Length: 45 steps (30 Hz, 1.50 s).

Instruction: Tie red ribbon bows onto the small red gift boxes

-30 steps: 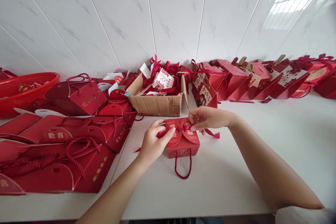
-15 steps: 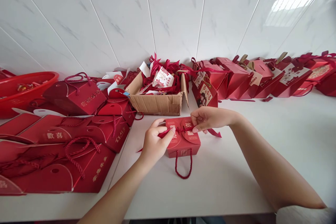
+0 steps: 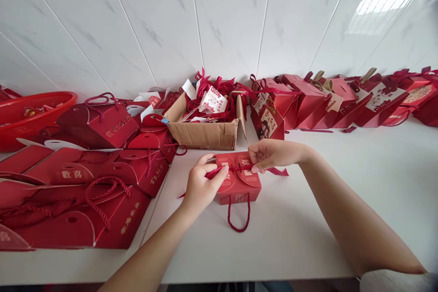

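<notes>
A small red gift box (image 3: pixel 239 182) with pale printed characters stands on the white table, its rounded top flaps folded together. A red ribbon (image 3: pixel 236 169) runs across the flaps through slots at the middle. My left hand (image 3: pixel 206 181) pinches one side of the ribbon at the box's left, thumb resting over the top. At the right, my right hand (image 3: pixel 265 157) grips the other side between thumb and fingers, with a loose tail (image 3: pixel 280 172) trailing beyond it. The box's twisted cord handle (image 3: pixel 239 229) hangs down in front onto the table.
Behind the box sits an open cardboard carton (image 3: pixel 201 134) full of ribbons and tags. Red boxes (image 3: pixel 112 219) with cord handles crowd the left, near a red plastic basin (image 3: pixel 65 100). More tagged red boxes (image 3: pixel 306 96) line the tiled wall at right.
Almost nothing differs. Both hands keep their hold on the ribbon over the box, and the view has shifted very slightly.
</notes>
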### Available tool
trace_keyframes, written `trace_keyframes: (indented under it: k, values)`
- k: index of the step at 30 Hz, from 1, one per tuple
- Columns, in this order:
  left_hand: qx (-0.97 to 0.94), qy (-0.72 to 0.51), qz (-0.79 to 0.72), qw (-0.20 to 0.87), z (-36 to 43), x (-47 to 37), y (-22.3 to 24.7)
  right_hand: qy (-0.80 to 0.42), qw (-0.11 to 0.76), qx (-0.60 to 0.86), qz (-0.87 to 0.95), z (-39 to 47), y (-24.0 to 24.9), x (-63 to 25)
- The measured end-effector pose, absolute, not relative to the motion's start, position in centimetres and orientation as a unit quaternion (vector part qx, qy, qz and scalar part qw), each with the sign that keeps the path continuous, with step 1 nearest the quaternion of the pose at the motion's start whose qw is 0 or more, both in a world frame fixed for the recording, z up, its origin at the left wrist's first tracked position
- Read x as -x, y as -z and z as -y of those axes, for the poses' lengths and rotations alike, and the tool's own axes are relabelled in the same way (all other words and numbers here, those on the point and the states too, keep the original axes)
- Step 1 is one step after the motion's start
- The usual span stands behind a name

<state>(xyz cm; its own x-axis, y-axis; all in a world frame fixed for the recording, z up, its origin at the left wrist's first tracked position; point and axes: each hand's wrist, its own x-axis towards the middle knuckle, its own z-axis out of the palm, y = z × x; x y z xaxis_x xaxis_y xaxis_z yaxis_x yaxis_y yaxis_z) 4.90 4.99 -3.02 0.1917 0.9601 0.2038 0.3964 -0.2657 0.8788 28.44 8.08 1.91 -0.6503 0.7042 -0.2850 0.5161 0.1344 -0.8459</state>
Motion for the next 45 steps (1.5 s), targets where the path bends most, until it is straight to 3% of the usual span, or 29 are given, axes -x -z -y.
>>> trace_keyframes:
  k: [13, 27, 45]
  values:
    - [-0.688, -0.406, -0.483, 0.358, -5.0, -4.9, 3.1, -0.526, 0.106, 0.392, 0.747, -7.8, -2.1, -28.4]
    - [-0.698, -0.399, -0.476, 0.357, -4.5, -5.5, 2.7, -0.425, 0.039, 0.431, 0.795, -6.4, -3.9, -28.0]
    - [-0.708, -0.360, -0.417, 0.443, -3.6, -6.3, 2.1, -0.460, -0.087, 0.431, 0.771, -5.5, -4.8, -27.4]
